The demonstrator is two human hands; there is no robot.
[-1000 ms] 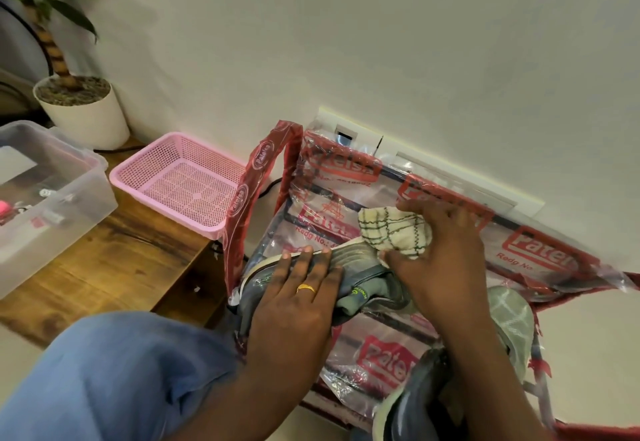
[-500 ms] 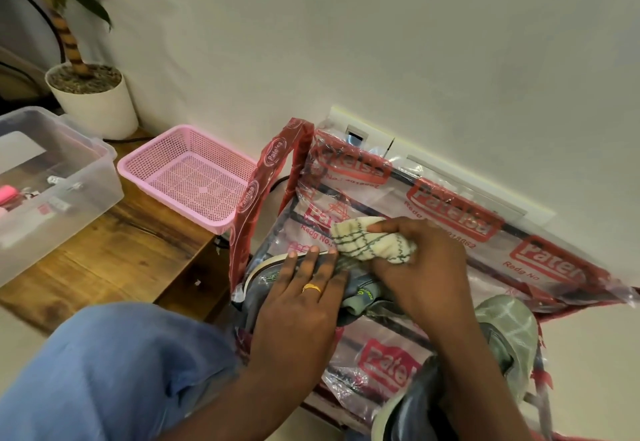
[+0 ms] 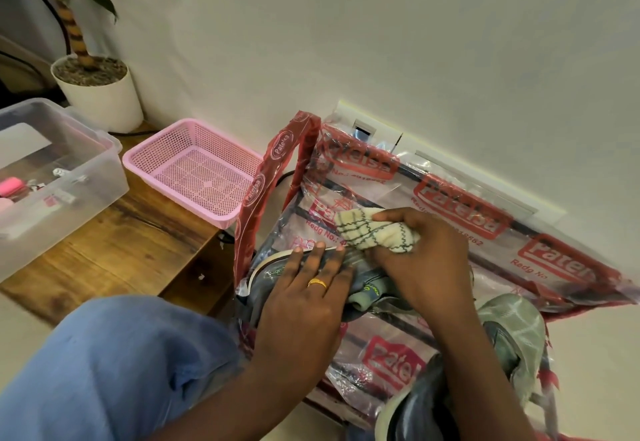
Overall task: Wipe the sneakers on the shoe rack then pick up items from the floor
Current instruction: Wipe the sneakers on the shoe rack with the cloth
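While the cloth (image 3: 374, 229) works at the sneaker (image 3: 367, 293): wiping looks under way, lower centre of the head view, on the plastic-wrapped shoe rack (image 3: 384, 357).
Left hand (image 3: 301, 305): flat, fingers straight, pressing the sneaker down.
Right hand (image 3: 422, 260): bunched round the cloth at the shoe's far edge.
Second sneaker (image 3: 512, 333): lower right; wiped or not, I cannot tell.
Left to do: probably that shoe, then the floor pickup.
Hidden: no floor items in view; the sneaker is mostly under both hands; the plastic blurs the rack's shelves.
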